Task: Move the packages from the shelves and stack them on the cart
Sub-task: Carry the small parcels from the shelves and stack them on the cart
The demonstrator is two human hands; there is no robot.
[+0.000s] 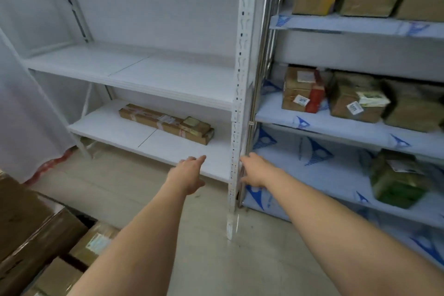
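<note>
Head view: A person reaches both bare arms toward the bottom board of a white slotted-steel shelving unit (153,72), where one long, flat brown cardboard package with tape bands (165,123) lies alone. The left hand (188,174) is empty, fingers stretched out straight and close together, pointing at about 1 o'clock over the board's front edge. The right hand (253,170) hangs just beside the white upright post (240,94), holding nothing, fingers loosely extended; its fingertips are partly hidden by the post. The long package sits at roughly 11 o'clock from the left hand, near but not touched, and at 10 o'clock from the right.

The step in hand appears to be the reach for that package; the next move likely calls for both hands to go further in and take it at its ends. At 3 o'clock, blue-patterned shelves (336,127) carry more brown cardboard boxes (355,101). Stacked cartons (36,230) sit at 8 o'clock; whether a cart lies under them cannot be seen.
</note>
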